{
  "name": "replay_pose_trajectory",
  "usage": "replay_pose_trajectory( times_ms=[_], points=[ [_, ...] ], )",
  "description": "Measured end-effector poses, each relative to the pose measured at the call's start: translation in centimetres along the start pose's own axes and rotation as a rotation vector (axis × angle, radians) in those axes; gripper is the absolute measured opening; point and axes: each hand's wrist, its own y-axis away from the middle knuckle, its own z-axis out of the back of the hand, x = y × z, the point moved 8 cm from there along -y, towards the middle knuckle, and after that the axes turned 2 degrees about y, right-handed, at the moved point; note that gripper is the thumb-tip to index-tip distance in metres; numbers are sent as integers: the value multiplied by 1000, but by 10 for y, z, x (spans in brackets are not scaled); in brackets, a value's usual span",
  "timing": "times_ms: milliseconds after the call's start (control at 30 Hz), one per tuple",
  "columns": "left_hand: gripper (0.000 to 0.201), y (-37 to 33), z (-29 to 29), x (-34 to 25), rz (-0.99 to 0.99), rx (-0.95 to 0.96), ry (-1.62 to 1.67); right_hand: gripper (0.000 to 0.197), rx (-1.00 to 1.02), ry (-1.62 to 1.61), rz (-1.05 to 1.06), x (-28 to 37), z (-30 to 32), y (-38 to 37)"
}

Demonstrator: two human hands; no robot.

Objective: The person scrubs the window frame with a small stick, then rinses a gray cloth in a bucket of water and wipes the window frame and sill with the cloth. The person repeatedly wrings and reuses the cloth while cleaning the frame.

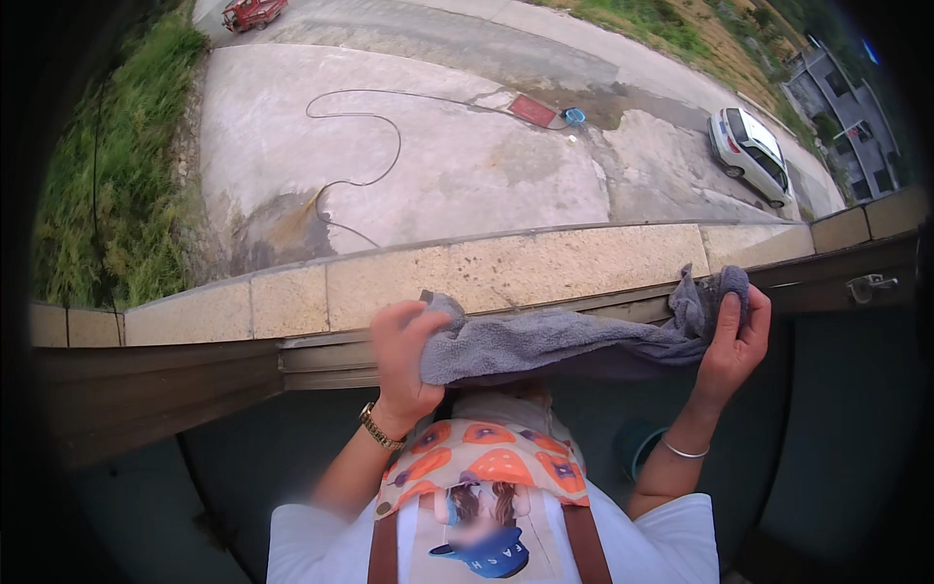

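A grey-purple towel is stretched sideways between my hands, just over the window frame's lower track. My left hand, with a gold watch on its wrist, is closed round the towel's left end. Its right end is bunched up and pinched in my right hand, between thumb and fingers. The cloth sags a little in the middle and hides part of the track. Past the towel runs the tan tiled sill. I wear an apron with an orange pattern.
A window latch sits on the frame at right. Below my right forearm stands a teal bucket. Outside, far below, are a concrete yard with a long hose, a blue basin, a white car and a red vehicle.
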Motion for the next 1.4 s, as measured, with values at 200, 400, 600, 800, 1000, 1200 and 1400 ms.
replay_pose_trajectory(
  times_ms=[200,400,600,800,1000,1200,1400],
  points=[
    [33,-13,-50,-8,-28,224,-112,9,713,390,440,1,-144,66],
    [43,-17,-78,-16,16,414,23,9,867,348,390,3,-172,84],
    [49,-24,-71,-18,-44,311,-24,23,789,-19,-350,-49,-167,68],
    [41,-18,-72,-12,-87,325,-30,12,855,442,302,-4,-159,66],
    [44,-20,-81,-15,-84,380,16,14,899,213,21,-22,-176,75],
    [35,-20,-63,-7,-26,230,-47,14,743,-64,-223,-41,-154,41],
    [32,-26,-79,-20,-112,378,-29,13,899,392,493,1,-182,94]
  ],
)
